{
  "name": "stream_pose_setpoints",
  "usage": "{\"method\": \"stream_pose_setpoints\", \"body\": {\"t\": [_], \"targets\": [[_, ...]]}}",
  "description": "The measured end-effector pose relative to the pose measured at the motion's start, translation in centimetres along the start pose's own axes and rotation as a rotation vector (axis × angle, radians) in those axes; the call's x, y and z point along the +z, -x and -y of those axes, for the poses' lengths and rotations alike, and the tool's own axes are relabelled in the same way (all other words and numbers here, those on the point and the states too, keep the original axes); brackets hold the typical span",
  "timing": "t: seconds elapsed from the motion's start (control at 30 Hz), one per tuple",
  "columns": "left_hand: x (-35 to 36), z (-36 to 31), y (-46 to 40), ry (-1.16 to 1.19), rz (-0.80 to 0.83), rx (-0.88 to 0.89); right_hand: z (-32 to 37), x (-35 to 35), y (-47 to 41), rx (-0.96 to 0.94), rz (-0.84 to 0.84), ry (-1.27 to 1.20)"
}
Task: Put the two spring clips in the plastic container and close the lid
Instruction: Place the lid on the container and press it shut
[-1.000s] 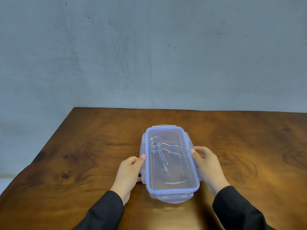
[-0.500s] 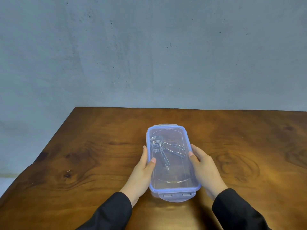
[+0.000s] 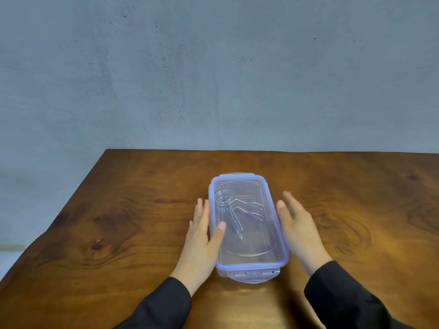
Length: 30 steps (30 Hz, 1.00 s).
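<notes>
A clear plastic container (image 3: 275, 255) with a blue-rimmed lid (image 3: 249, 184) on top lies lengthwise in the middle of the wooden table. Through the lid I see metal spring clips (image 3: 229, 205) lying inside, coils toward the far left. My left hand (image 3: 202, 236) rests flat against the container's left side, thumb lying on the lid. My right hand (image 3: 297, 224) hovers just off the right side, fingers spread, slightly blurred, holding nothing. The side flaps look folded down; the near end flap (image 3: 251, 274) is down too.
The wooden table (image 3: 118, 222) ends at a slanted left edge and at a far edge against a grey wall (image 3: 213, 67). Black sleeves cover both forearms at the bottom of the view.
Both hands pressed the side flaps down against the container. The right hand has now come off the right side and opened; the left hand lies flatter along the left side.
</notes>
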<state>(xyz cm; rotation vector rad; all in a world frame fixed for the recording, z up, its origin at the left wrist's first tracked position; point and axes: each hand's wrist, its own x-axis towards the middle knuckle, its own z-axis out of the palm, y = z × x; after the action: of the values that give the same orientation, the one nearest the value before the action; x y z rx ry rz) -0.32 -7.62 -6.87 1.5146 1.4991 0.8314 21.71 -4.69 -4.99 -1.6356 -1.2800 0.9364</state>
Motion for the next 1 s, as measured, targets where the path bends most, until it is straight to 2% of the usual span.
{"method": "stream_pose_setpoints", "body": {"t": [0.1, 0.17, 0.27, 0.37, 0.6, 1.0], "targets": [[0.2, -0.3, 1.4, -0.444, 0.087, 0.326, 2.1, -1.0, -3.1, -0.251, 0.001, 0.269], [0.6, 0.3, 1.7, -0.682, 0.168, 0.454, 3.6, -0.1, -5.6, -0.385, 0.168, 0.420], [0.7, 0.8, 1.3, -0.781, 0.160, 0.515, 4.3, 2.5, -8.8, -0.454, 0.433, 0.740], [0.6, 1.4, 0.9, -0.835, 0.136, 0.596, 4.0, 4.3, -10.6, -0.422, 0.517, 0.944], [1.0, 1.9, 0.6, -0.912, 0.101, 0.635, 2.4, 6.2, -10.9, -0.488, 0.305, 0.897], [1.1, 2.7, 0.1, -0.861, 0.101, 0.694, 1.8, 5.8, -11.1, -0.462, 0.308, 0.858]]}}
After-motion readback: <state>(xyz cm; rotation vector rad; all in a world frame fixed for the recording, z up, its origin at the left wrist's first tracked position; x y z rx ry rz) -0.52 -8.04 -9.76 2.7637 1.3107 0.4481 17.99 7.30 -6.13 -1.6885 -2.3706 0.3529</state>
